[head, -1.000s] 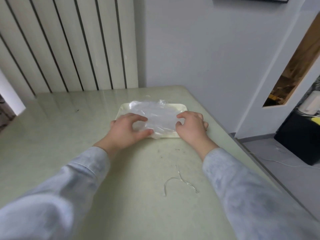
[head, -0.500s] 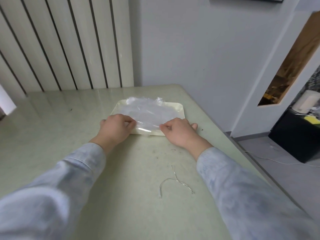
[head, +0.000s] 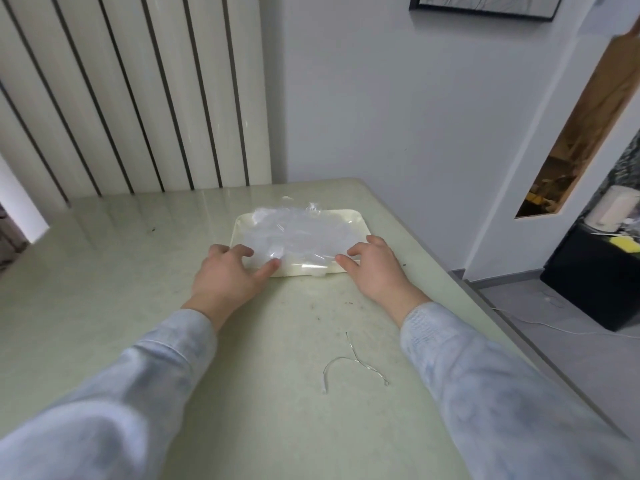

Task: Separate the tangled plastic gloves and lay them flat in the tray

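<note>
Gloves: the thin, clear plastic gloves (head: 298, 237) are seen lying in a see-through layer inside the tray, with some crinkled bits sticking up at the far edge.
Tray: a pale cream plastic tray with round corners (head: 351, 213) is set on the shiny green table (head: 104, 271), near its far right corner.
Left hand: the left hand (head: 225, 275) is loosely spread, and its fingertips and thumb are laid on the near left edge of the plastic. No pinch can be seen.
Right hand: the right hand (head: 375, 268) is spread the same way at the near right edge, with fingertips touching the plastic and the tray rim.
Feel: the gloves are judged to be very light, soft and floppy. They are likely to be slippery, to cling to each other, and to tear if pulled hard.
Where to hold: one loose edge or cuff is best pinched gently while the rest is held down flat.
Also there: a thin bent silver wire (head: 349, 362) is lying on the table, well apart from the tray.
</note>
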`<act>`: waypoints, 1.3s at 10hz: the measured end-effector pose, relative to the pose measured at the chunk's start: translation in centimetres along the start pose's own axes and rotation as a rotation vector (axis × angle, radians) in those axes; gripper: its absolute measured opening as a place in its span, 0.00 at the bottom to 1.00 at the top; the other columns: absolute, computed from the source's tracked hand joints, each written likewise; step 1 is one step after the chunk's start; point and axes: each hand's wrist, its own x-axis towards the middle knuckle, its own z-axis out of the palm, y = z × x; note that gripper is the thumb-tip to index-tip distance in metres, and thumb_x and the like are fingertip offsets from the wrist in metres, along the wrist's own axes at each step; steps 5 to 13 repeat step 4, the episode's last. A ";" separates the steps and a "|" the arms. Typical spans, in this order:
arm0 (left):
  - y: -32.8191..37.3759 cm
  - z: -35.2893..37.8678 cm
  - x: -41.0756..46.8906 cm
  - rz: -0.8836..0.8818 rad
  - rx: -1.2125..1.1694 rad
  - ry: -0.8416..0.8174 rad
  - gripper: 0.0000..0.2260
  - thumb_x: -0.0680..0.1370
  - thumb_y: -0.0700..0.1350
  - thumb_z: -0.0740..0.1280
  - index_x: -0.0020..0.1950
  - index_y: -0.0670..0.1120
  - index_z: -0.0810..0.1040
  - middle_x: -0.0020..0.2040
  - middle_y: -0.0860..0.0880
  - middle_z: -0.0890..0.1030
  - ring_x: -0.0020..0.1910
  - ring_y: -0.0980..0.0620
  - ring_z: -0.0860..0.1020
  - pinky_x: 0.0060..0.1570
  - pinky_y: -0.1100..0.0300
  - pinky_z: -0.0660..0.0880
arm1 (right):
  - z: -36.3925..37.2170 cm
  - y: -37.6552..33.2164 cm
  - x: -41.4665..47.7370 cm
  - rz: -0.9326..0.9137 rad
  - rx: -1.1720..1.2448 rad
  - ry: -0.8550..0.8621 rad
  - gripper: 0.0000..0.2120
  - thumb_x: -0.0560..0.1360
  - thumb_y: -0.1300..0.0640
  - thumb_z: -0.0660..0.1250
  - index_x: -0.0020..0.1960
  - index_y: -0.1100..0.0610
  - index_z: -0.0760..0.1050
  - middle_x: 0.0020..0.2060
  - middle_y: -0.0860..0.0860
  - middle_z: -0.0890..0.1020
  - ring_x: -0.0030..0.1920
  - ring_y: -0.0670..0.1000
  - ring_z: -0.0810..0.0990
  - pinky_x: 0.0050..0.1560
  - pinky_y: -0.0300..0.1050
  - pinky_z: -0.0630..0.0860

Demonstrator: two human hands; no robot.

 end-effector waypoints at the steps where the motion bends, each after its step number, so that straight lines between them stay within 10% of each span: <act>1: 0.0 0.2 -0.5 0.008 -0.001 0.011 0.34 0.69 0.75 0.65 0.67 0.55 0.75 0.70 0.48 0.69 0.65 0.45 0.76 0.64 0.50 0.75 | 0.4 0.3 0.2 0.009 -0.001 -0.009 0.24 0.80 0.40 0.65 0.67 0.55 0.78 0.76 0.59 0.68 0.78 0.54 0.62 0.72 0.46 0.62; 4: -0.7 -0.9 -2.1 0.035 -0.149 0.061 0.24 0.80 0.57 0.65 0.74 0.50 0.70 0.75 0.44 0.67 0.71 0.44 0.70 0.69 0.53 0.67 | 0.0 -0.9 -3.0 -0.032 -0.066 0.048 0.27 0.82 0.41 0.61 0.76 0.52 0.68 0.79 0.57 0.62 0.79 0.56 0.54 0.76 0.48 0.55; 13: -0.7 -0.9 -2.1 0.035 -0.149 0.061 0.24 0.80 0.57 0.65 0.74 0.50 0.70 0.75 0.44 0.67 0.71 0.44 0.70 0.69 0.53 0.67 | 0.0 -0.9 -3.0 -0.032 -0.066 0.048 0.27 0.82 0.41 0.61 0.76 0.52 0.68 0.79 0.57 0.62 0.79 0.56 0.54 0.76 0.48 0.55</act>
